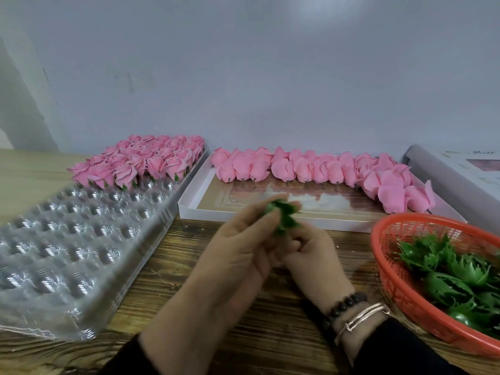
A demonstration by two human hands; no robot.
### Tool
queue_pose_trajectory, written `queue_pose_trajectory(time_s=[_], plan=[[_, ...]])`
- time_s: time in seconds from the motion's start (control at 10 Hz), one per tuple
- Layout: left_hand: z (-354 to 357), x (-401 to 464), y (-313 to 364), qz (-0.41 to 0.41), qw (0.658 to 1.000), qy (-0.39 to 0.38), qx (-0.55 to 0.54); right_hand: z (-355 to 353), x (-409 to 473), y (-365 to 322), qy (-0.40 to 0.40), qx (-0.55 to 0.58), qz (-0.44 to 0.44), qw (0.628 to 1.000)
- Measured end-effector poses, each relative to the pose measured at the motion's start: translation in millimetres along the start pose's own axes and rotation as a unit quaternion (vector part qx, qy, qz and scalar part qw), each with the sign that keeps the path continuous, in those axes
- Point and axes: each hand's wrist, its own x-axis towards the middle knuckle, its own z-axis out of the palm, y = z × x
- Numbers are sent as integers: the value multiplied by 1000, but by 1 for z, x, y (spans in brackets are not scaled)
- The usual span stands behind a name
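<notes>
Both hands are up together over the middle of the bench (176, 266), and between them is one green leaf piece (284, 217), raised just in front of the near rim of the white box (189, 205). The left hand (243, 247) has its fingers curled up and over it, with thumb and fingertips pinching the top. The right hand (311, 255) is tucked in close beneath, fingers bent tight and gripping the lower edge of the leaf piece. There is some blur here, so the exact finger placement is hard to read. A dark bead bracelet (349, 301) and a silver bangle (362, 315) sit on the right wrist.

Over on the right is a red basket (384, 266) holding a heap of green leaf pieces (460, 272) of the same kind, near the right hand but not touching it. In the white box, a row of pink flower heads (311, 169) lies along the far side and bunches up at the right end. To the left is a clear plastic tray (67, 239) with rows of round cups. Pink roses (140, 161) stand upright in its far rows, with green showing at their bases. A second pale box (460, 169) sits at the far right, against the wall.
</notes>
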Motion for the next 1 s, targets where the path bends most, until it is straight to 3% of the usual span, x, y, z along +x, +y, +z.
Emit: queue_pose_trajectory(time_s=[0.3,0.5,0.6,0.9,1.0], plan=[[-55,2,15,18,990,143,-15,-4,-6,-3,113,15,-49,992],[-52,6,6,-18,993,118,-21,-8,-29,-21,184,53,-118,974],[-50,5,2,-19,995,102,-7,1,-38,-27,171,90,-136,972],[-45,3,-6,-25,995,86,51,1,-27,-15,149,-44,-159,975],[-47,2,-8,0,990,81,117,2,-25,-12,141,-70,-176,972]])
